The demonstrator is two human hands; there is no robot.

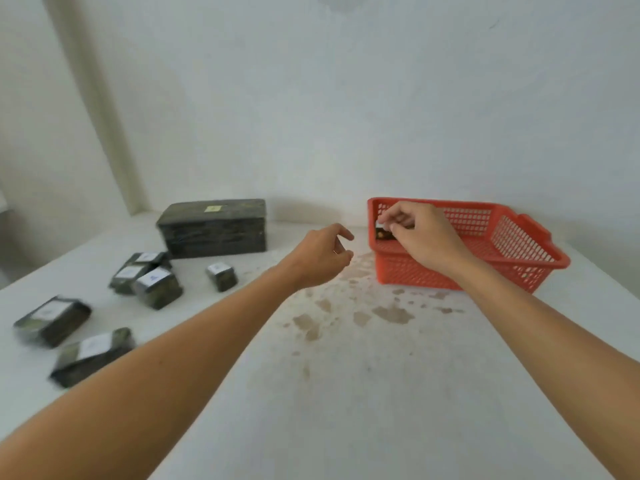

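Observation:
A red plastic basket [512,244] stands on the white table at the back right. My right hand [420,237] reaches over its left end and pinches a small dark packet with a white label [382,231], held inside the basket. My left hand [322,258] hovers just left of the basket with fingers loosely curled and holds nothing. Several dark wrapped packets with white labels lie on the left: a cluster [147,277], a single one [221,277], and two nearer ones [52,322] [91,355].
A large dark wrapped block [213,228] sits at the back, left of centre, near the wall. The white table [346,393] has brown stains [391,313] in front of the basket. A white wall rises right behind the table.

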